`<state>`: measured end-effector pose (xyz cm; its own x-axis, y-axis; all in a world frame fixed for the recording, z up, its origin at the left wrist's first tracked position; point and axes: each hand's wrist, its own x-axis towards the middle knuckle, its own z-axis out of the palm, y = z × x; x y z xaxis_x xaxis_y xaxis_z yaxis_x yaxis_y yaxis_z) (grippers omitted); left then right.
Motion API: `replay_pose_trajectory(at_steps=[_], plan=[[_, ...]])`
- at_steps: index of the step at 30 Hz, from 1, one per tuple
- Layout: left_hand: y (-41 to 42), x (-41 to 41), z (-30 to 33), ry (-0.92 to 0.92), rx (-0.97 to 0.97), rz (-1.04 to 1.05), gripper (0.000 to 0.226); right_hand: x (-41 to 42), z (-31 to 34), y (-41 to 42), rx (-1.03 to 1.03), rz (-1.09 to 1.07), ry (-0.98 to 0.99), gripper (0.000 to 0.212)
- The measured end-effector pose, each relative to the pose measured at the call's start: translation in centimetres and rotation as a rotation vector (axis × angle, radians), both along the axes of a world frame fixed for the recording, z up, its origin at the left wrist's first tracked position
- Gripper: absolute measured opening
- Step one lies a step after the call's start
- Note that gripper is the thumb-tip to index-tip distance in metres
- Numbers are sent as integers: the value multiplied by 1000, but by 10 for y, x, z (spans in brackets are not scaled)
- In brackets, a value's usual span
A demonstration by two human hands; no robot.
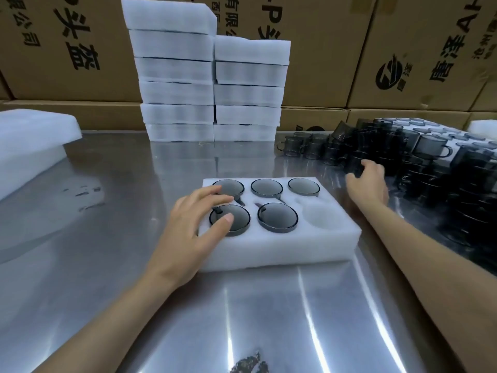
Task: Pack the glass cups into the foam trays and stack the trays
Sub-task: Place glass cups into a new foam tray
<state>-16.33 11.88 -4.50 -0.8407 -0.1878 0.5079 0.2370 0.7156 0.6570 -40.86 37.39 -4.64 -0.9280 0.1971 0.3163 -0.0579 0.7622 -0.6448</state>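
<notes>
A white foam tray (282, 246) lies on the steel table in front of me. Several of its round pockets hold grey glass cups (277, 217); the front right pocket (321, 218) holds none. My left hand (193, 227) rests with spread, straight fingers on the tray's left end, its thumb on the front left cup (238, 224). My right hand (369, 183) reaches to the right of the tray and curls its fingers round a dark glass cup (355, 169) at the edge of the loose pile (419, 168).
Two stacks of closed foam trays (212, 103) stand behind the open tray. More foam (32, 141) lies at the far left. Loose cups crowd the right side of the table. Cardboard boxes (419, 49) wall the back. The steel table (242, 319) reflects light near me.
</notes>
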Motion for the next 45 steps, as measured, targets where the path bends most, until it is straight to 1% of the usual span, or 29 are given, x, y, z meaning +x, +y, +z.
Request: replay_pose_trajectory(at_steps=[3, 6, 8, 11, 15, 21, 24, 27, 29, 31, 33, 35, 38, 40, 42, 44, 45], plan=[[0, 1, 2, 7, -21, 4, 53, -21, 0, 0, 46, -69, 55, 50], [0, 1, 2, 2, -29, -1, 55, -34, 0, 2, 64, -113, 39, 49], [1, 1, 2, 0, -25, -4, 54, -36, -1, 2, 107, -115, 46, 42], [1, 1, 2, -3, -17, -5, 54, -32, -2, 1, 116, -121, 126, 28], [1, 3, 3, -9, -13, -7, 55, -19, -3, 2, 125, -76, 186, 19], [2, 4, 4, -18, -2, -6, 51, 8, -1, 10, 20, 16, 131, 13], [2, 5, 4, -25, 16, -9, 48, 26, -4, 15, -32, 70, 128, 17], [2, 5, 3, -42, 34, -15, 37, 48, -9, 16, -136, 143, 111, 44], [3, 6, 3, -54, 50, -26, 36, 63, -14, 18, -181, 202, 91, 58], [3, 7, 2, -63, 60, -39, 34, 74, -16, 19, -204, 242, 75, 57], [3, 8, 1, -65, 66, -46, 28, 84, -12, 19, -305, 263, 103, 49], [3, 8, 0, -64, 67, -41, 31, 95, -2, 16, -426, 288, 193, 40], [3, 8, 1, -65, 73, -35, 33, 116, 13, 11, -520, 388, 344, 33], [3, 8, 0, -64, 72, -37, 33, 132, 17, 6, -539, 490, 401, 35], [4, 8, -1, -63, 77, -39, 32, 144, 18, 1, -504, 573, 431, 37], [4, 7, 0, -69, 90, -42, 32, 149, 18, -3, -471, 619, 440, 38], [4, 7, 0, -69, 91, -43, 36, 150, 18, -4, -474, 637, 432, 39]])
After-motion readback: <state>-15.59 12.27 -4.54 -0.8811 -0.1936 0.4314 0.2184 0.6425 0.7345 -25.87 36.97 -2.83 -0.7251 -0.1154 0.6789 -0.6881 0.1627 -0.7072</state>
